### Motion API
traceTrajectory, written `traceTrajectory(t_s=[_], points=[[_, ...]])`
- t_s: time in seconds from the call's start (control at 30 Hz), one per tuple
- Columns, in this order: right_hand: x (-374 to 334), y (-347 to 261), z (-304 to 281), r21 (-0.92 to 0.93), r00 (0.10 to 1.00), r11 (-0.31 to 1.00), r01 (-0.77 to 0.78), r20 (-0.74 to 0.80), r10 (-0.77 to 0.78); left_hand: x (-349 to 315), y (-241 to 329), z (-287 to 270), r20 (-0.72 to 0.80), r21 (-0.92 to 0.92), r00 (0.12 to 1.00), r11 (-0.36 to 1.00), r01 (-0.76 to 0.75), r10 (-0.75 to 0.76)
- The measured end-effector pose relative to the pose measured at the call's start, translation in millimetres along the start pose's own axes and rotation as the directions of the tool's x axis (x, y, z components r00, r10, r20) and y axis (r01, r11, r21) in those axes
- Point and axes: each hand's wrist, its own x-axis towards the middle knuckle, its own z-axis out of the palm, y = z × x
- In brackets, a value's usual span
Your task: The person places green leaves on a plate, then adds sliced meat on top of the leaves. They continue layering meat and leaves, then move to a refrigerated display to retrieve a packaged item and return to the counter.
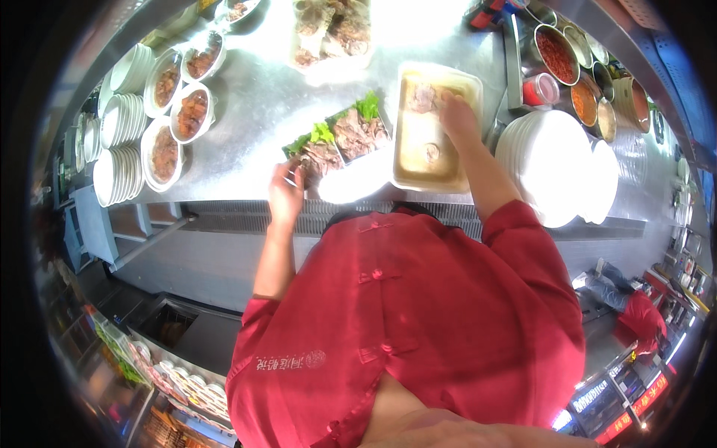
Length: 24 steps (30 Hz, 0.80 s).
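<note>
The right hand [458, 118] dipped into a pale tub [399, 142] on the steel counter [261, 97], its fingertips beside a clump of sliced meat [423, 98] at the far end. The fingers pointed down and in; I could not tell whether they pinched any of it. More meat lay with lettuce [367, 106] in two dark trays [341, 151] just left of the tub. The left hand [287, 190] was at the near left corner of the left tray, fingers bent; whether they gripped the edge I could not tell.

The counter was crowded. Left of the trays stood bowls [193, 112] of reddish-brown food, with stacked plates [119, 175] beyond. On the right, close by the forearm, a big pile of white dishes [549, 164] filled the near edge, and past it were pots [556, 54] of red seasoning and a red jar [541, 89]. Ahead sat another container [332, 33] of meat, its far end cut off.

Glare washed out the far counter and a white shape [355, 185] below the trays, which I could not make out. The right fingertips were partly hidden by the hand. A co-worker [641, 321] in red was small and bent at the lower right.
</note>
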Motion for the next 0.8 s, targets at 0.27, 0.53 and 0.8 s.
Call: traceTrajectory(t_s=[0.27,0.53,0.8], points=[[-0.9,-33.5,16.4,-0.206,0.915,0.905,0.371,-0.082,-0.394,-3.8,12.3,1.3,-0.017,-0.071,0.997,0.995,0.076,-0.077],[0.8,-26.0,-4.0,0.626,0.959,0.778,0.055,0.185,-0.216,-11.9,13.5,-5.9,0.049,-0.272,0.932,0.893,0.36,-0.36],[-62.3,-110.6,-58.9,0.914,0.587,0.284,-0.288,0.403,-0.702,26.3,78.0,28.2,0.362,-0.815,0.921,0.528,0.238,0.144]])
